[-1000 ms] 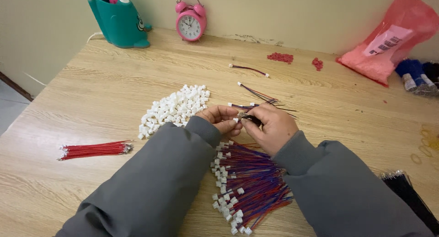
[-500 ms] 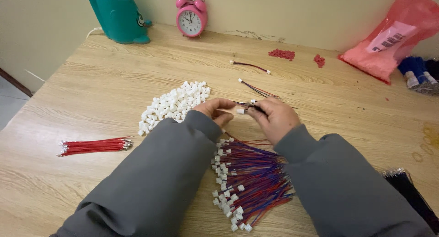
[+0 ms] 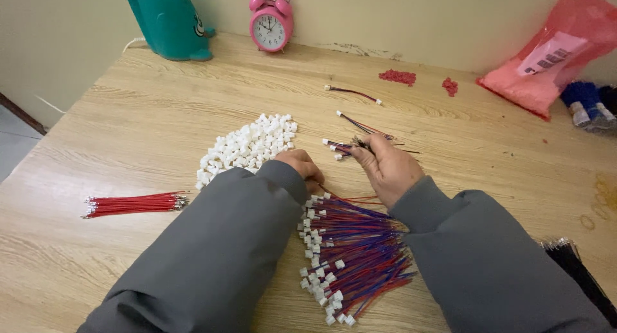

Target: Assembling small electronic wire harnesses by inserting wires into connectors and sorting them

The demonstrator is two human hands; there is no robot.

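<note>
Leaning against the wall at the far right of the pale wooden table [image 3: 128, 134] is a crumpled pink plastic bag [image 3: 546, 63] bearing a slanted white rectangular label [image 3: 551, 52]; blue-and-white spools [image 3: 588, 105] lie just beside it. Two small clumps of red bits [image 3: 397, 77] sit left of the bag. Farther left along the wall stand a pink twin-bell alarm clock [image 3: 270, 25] and a teal plastic holder [image 3: 168, 21].

Nearer the person, taking the heap of small white plastic connectors [image 3: 247, 147] as centre: the left hand [image 3: 302, 166], sleeved in grey, rests at the heap's right edge with fingers curled down toward the table; what it touches I cannot tell. The right hand [image 3: 387, 166], just beyond, pinches a few thin red-and-blue wires with white plugs [image 3: 340, 145] between thumb and fingers. Below both hands spreads a large bundle of red and blue wires with white ends [image 3: 350, 256]. Well left of the heap lies a bunch of plain red wires [image 3: 132, 204].
</note>
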